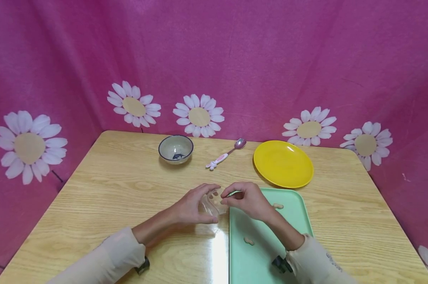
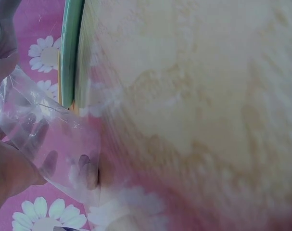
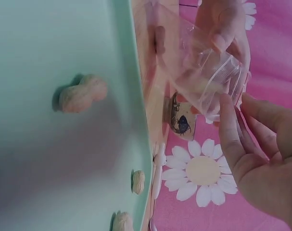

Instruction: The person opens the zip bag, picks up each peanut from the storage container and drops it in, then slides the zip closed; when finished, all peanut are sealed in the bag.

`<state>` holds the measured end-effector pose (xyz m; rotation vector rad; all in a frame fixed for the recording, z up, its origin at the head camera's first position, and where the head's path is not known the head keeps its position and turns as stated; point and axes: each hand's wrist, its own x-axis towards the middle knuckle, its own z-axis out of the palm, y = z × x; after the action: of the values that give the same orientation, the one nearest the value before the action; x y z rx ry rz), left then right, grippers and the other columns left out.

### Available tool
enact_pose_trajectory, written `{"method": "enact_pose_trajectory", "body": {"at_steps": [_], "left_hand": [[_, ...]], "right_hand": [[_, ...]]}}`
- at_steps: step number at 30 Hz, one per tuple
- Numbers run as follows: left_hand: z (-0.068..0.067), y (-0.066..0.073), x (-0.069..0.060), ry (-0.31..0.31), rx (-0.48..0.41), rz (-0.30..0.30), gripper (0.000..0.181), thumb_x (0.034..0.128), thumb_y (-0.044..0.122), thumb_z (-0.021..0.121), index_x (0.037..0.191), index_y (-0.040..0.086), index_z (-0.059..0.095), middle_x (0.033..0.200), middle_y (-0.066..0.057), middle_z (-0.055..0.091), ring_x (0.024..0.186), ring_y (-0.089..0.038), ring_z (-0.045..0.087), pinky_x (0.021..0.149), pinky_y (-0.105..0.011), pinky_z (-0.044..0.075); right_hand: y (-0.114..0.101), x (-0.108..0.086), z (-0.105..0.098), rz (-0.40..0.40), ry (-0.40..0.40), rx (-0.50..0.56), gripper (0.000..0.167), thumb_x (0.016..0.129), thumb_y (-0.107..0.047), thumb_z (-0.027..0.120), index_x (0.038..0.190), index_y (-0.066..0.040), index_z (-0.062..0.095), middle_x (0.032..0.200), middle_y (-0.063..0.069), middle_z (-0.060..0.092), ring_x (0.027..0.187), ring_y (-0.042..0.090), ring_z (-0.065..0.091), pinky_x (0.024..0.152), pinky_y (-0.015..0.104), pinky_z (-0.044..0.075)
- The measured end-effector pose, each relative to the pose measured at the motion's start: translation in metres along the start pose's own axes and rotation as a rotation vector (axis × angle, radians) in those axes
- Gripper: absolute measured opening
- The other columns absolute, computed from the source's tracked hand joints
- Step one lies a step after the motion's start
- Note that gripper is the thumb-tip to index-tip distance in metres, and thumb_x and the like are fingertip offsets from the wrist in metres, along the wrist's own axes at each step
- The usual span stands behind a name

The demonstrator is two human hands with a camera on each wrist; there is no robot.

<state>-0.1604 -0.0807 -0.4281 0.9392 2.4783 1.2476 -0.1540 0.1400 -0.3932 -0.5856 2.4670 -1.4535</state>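
Note:
A clear plastic zip bag [image 1: 213, 206] is held up above the table, just off the left edge of the green tray [image 1: 251, 262]. My left hand [image 1: 191, 207] grips it from the left, thumb below and fingers above. At the bag's mouth, the fingertips of my right hand [image 1: 251, 203] pinch the edge beside the zip strip. Near the bag's bottom a small peanut-like piece [image 2: 90, 172] shows through the film. Unshelled peanuts lie on the tray, one peanut [image 1: 249, 241] near its left side and another peanut [image 1: 278, 206] behind my right wrist.
Towards the back of the wooden table stand a blue-rimmed bowl [image 1: 176, 149], a spoon with a rabbit handle [image 1: 221, 158] and a yellow plate [image 1: 283, 163] just behind the tray. A pink flowered cloth [image 1: 253, 79] hangs behind the table.

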Motion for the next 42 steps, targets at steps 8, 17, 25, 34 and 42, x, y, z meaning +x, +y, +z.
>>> {"method": "enact_pose_trajectory", "body": {"at_steps": [8, 17, 25, 34, 42], "left_hand": [[-0.001, 0.001, 0.000, -0.013, -0.005, -0.027, 0.083, 0.0718, 0.030, 0.082, 0.142, 0.014, 0.040, 0.132, -0.007, 0.055, 0.123, -0.019, 0.049, 0.106, -0.045, 0.038], [0.000, 0.001, 0.000, -0.001, -0.002, -0.049, 0.082, 0.0714, 0.027, 0.083, 0.141, 0.016, 0.041, 0.129, -0.005, 0.056, 0.122, -0.019, 0.050, 0.106, -0.044, 0.038], [-0.001, 0.001, 0.000, 0.002, -0.008, -0.053, 0.082, 0.0713, 0.026, 0.083, 0.141, 0.015, 0.041, 0.128, -0.005, 0.056, 0.123, -0.019, 0.050, 0.107, -0.044, 0.038], [-0.001, 0.002, 0.001, -0.006, -0.016, -0.051, 0.081, 0.0718, 0.027, 0.082, 0.141, 0.018, 0.041, 0.129, -0.007, 0.056, 0.123, -0.018, 0.049, 0.107, -0.044, 0.037], [0.001, 0.002, 0.001, -0.008, -0.009, -0.053, 0.080, 0.0723, 0.027, 0.082, 0.141, 0.020, 0.041, 0.129, -0.006, 0.056, 0.124, -0.018, 0.049, 0.107, -0.044, 0.037]], "right_hand": [[0.002, -0.002, -0.011, 0.011, 0.041, -0.068, 0.017, 0.083, -0.013, 0.072, 0.098, -0.005, 0.071, 0.092, 0.008, 0.071, 0.083, 0.016, 0.065, 0.077, 0.023, 0.055], [0.021, 0.007, -0.033, 0.103, 0.073, -0.134, 0.018, 0.084, -0.011, 0.071, 0.101, -0.004, 0.071, 0.093, 0.007, 0.071, 0.080, 0.015, 0.063, 0.076, 0.025, 0.055], [0.037, 0.021, -0.037, 0.214, 0.051, -0.252, 0.010, 0.082, -0.008, 0.071, 0.092, -0.007, 0.074, 0.085, 0.003, 0.072, 0.075, 0.014, 0.059, 0.073, 0.027, 0.053], [0.050, 0.028, -0.033, 0.196, -0.014, -0.334, 0.009, 0.080, -0.005, 0.073, 0.087, -0.009, 0.076, 0.086, 0.003, 0.072, 0.072, 0.013, 0.056, 0.068, 0.024, 0.050], [0.053, 0.027, -0.028, 0.162, -0.010, -0.373, 0.008, 0.079, -0.003, 0.073, 0.083, -0.009, 0.076, 0.081, 0.002, 0.071, 0.069, 0.012, 0.054, 0.065, 0.024, 0.048]]}}
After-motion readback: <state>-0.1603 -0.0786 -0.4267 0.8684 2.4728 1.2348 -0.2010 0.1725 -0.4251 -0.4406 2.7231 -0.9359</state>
